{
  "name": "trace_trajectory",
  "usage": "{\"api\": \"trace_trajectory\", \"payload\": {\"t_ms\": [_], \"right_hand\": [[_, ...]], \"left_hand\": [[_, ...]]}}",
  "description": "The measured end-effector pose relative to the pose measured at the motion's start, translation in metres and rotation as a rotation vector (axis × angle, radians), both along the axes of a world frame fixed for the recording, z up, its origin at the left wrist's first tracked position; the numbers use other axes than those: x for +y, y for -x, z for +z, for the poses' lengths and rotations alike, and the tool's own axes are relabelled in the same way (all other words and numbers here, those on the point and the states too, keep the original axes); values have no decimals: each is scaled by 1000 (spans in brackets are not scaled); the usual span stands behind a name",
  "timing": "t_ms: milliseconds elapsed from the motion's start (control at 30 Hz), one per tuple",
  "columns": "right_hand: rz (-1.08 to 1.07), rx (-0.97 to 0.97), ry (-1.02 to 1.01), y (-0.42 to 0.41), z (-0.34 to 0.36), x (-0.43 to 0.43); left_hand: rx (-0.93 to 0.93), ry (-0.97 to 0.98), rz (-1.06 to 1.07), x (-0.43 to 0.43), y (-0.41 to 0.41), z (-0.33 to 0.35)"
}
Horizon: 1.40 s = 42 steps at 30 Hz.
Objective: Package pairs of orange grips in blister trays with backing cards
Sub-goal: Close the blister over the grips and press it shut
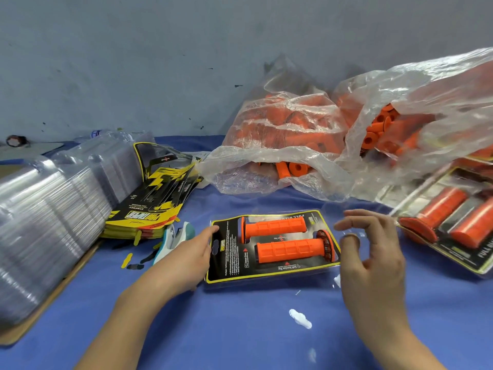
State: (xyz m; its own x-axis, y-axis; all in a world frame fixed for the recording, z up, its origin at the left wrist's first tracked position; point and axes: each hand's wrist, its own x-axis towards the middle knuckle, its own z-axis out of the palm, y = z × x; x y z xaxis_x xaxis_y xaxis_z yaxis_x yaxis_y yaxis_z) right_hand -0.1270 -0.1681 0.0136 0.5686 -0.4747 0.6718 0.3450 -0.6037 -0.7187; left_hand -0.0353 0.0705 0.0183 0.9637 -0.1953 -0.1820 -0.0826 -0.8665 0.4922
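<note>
A blister tray with a black and yellow backing card [226, 257] lies flat in the middle of the blue table. Two orange grips lie in it, one [274, 227] behind the other [290, 251]. My left hand [192, 259] rests on the pack's left edge, fingers relaxed against it. My right hand [370, 252] hovers just right of the pack, fingers spread and loosely bent, holding nothing. A clear flap of the blister sits under that hand, hard to make out.
Stacked clear blister trays [48, 217] and a pile of backing cards [152, 206] sit at the left, with a white and teal stapler [173, 239] beside them. Two plastic bags of orange grips [282, 134] [394, 129] stand behind. Finished packs [450, 220] lie at the right.
</note>
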Motion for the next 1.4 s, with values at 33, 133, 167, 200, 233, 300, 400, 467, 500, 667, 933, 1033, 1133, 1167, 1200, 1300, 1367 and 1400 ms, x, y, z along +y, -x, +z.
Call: {"api": "trace_trajectory", "payload": {"t_ms": [33, 133, 167, 200, 233, 300, 400, 467, 500, 667, 933, 1033, 1133, 1167, 1200, 1300, 1367, 1400], "right_hand": [[34, -36, 85, 0, -1, 1], [242, -91, 415, 1, -6, 0], [305, -94, 574, 1, -8, -1], [346, -92, 727, 1, -10, -2], [377, -81, 838, 1, -13, -3], [418, -29, 911, 2, -19, -2], [404, -4, 831, 5, -22, -3], [358, -18, 767, 4, -23, -5], [328, -11, 764, 4, -24, -7], [176, 105, 928, 0, -33, -15], [153, 338, 1101, 4, -26, -23], [187, 349, 1104, 4, -22, -24], [209, 349, 1086, 4, -23, -26], [209, 345, 1086, 3, -24, -27], [211, 339, 1088, 2, -25, -28], [222, 309, 1086, -1, -27, -31], [237, 291, 1068, -1, -28, -31], [241, 285, 1055, -2, -29, -32]], "left_hand": [[4, 7, -2, 0, 0, 0], [3, 21, -5, 1, -2, 0], [0, 16, -11, 2, -3, 0], [-3, 10, -20, 3, -3, -2], [-4, 5, -25, 4, -4, -3], [-6, 11, -28, 5, -5, -3], [3, 52, -31, 8, -5, -4], [7, 36, -44, 9, -7, -5], [5, 20, -47, 9, -8, -5], [17, 106, -41, 9, -7, -7], [122, 270, -11, 18, -9, -1], [122, 478, 200, 18, -11, 3], [-361, 307, 288, 14, -11, 11], [-573, 170, 219, 8, -6, 13], [-723, 112, 103, -1, 2, 16], [-699, 76, -344, -40, 31, 13], [-715, -144, -512, -62, 41, -2], [-764, -235, -539, -70, 43, -9]]}}
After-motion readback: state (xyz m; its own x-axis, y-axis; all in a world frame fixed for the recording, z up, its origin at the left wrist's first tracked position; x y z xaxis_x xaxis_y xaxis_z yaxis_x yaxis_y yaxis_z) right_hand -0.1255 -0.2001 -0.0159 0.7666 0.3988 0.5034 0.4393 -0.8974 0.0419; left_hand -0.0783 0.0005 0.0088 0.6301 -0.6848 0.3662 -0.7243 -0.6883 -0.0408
